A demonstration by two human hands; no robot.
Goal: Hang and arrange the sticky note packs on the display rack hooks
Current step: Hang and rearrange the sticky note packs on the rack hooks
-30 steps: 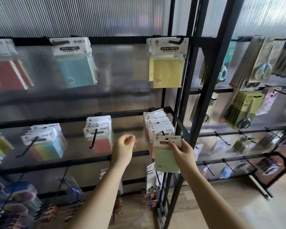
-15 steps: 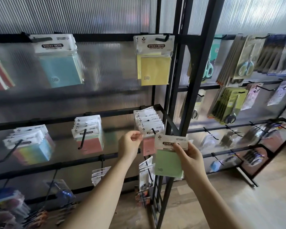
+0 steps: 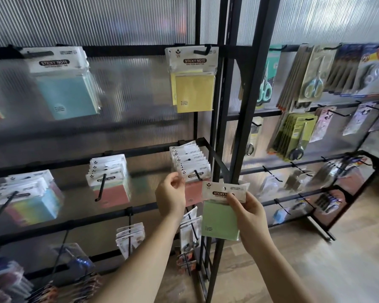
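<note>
Ribbed translucent panels back a black metal display rack, which stands on pale wood-grain flooring. Right hand: thumb and fingers clamped on the white header card of a green sticky note pack, a flat square pad in glossy clear film, held free of any hook. Left hand: fingers curled together against the front card of a row of pink sticky note packs, just left of the green pack; whether they pinch the card cannot be told. A thin black wire hook carrying that row juts out just above the right fingers. Higher up hang a yellow pack and a blue pack. Carded scissors hang well to the right of the fingers.
</note>
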